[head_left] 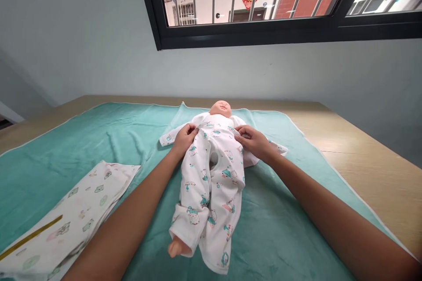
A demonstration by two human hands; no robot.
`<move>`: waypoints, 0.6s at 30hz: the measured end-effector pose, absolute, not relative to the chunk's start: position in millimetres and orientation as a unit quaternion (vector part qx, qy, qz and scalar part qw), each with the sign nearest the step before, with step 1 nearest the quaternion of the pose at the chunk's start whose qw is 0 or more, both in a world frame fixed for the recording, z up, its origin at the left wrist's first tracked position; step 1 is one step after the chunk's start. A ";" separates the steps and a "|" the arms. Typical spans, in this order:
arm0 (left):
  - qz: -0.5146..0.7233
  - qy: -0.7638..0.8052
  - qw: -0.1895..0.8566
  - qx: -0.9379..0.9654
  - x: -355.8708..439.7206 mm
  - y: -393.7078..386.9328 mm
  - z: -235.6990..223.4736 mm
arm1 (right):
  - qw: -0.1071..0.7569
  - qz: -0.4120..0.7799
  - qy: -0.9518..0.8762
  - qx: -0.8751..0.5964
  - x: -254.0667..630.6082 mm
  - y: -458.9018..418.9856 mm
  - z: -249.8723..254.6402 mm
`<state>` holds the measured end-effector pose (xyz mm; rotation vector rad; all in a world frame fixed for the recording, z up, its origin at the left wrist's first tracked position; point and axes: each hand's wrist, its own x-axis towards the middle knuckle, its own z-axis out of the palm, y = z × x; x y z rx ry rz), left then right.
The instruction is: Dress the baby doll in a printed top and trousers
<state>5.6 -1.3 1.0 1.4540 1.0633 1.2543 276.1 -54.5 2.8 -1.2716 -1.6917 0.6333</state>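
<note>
A baby doll [221, 108] lies on its back with its head away from me. It wears a white printed top [171, 135] with long sleeves spread to both sides. White printed baby pants [217, 162] cover its legs and reach up over its belly. My left hand [185, 139] pinches the left side of the waistband. On the other side, my right hand [253, 140] is closed on the waistband too. One foot [178, 246] pokes out of the left trouser leg; the right leg's end hides the other foot.
A teal blanket [280, 224] covers much of the wooden table [362, 149]. At the left lies a folded printed cloth [85, 202] with a gold-yellow strip [31, 237] on it. Behind the table are a wall and a barred window [247, 35].
</note>
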 end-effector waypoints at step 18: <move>0.447 0.446 0.493 0.599 -2.5 -9.0 13.9 | 0.430 0.165 -0.659 -0.595 267.6 -54.4 -9.6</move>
